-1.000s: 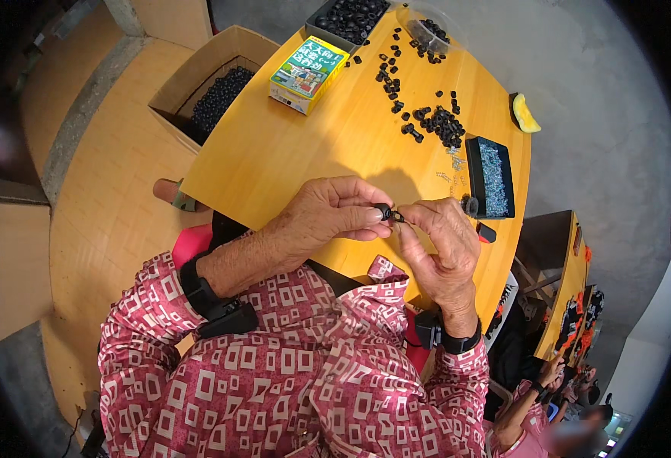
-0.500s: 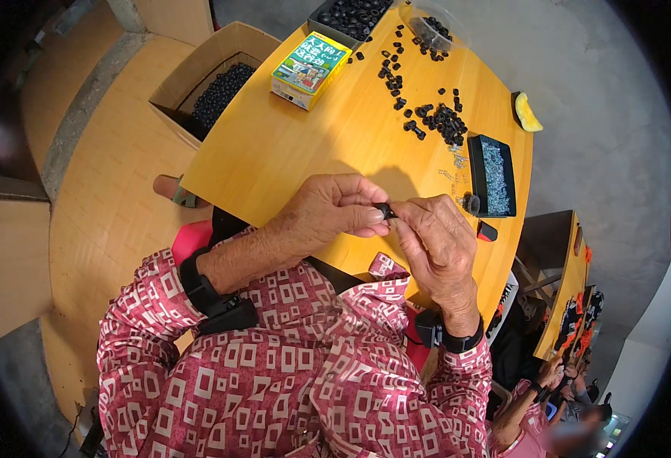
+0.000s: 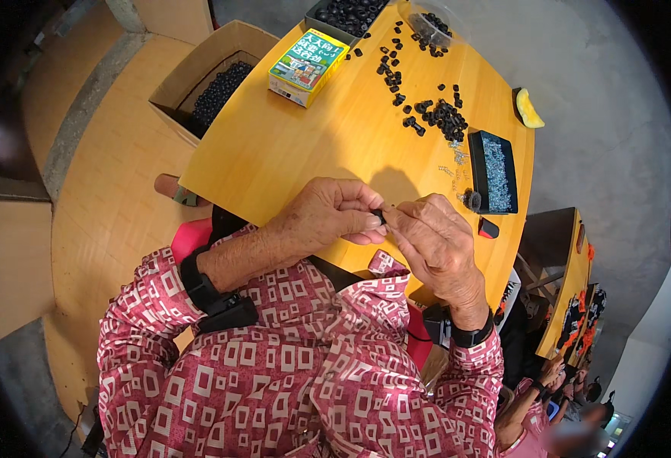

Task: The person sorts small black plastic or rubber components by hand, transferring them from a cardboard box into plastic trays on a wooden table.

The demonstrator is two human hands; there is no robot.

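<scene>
Just above the table's near edge, my left hand (image 3: 328, 210) pinches a small black plastic part (image 3: 379, 217) between thumb and fingers. My right hand (image 3: 438, 240) is closed, its thumb and fingertips close against the same part. Whether the right fingers hold a tiny piece of their own is hidden. Beyond my hands lies a pile of similar small black parts (image 3: 444, 120). Several tiny metal pieces (image 3: 457, 156) are scattered beside a black tray (image 3: 473, 149) filled with shiny small metal pieces.
A yellow-and-green carton (image 3: 308, 65) stands at the far left of the table (image 3: 259, 145). Behind are a dark bin (image 3: 334, 29) and a clear bowl (image 3: 457, 30) of black parts. A cardboard box (image 3: 175, 72) sits left; a yellow wedge (image 3: 530, 111) lies right. Another person's hand (image 3: 553, 372) shows lower right.
My right hand has shifted slightly down and away from the left, its fingertips now a little off the black part. The left hand still holds the part, now more covered.
</scene>
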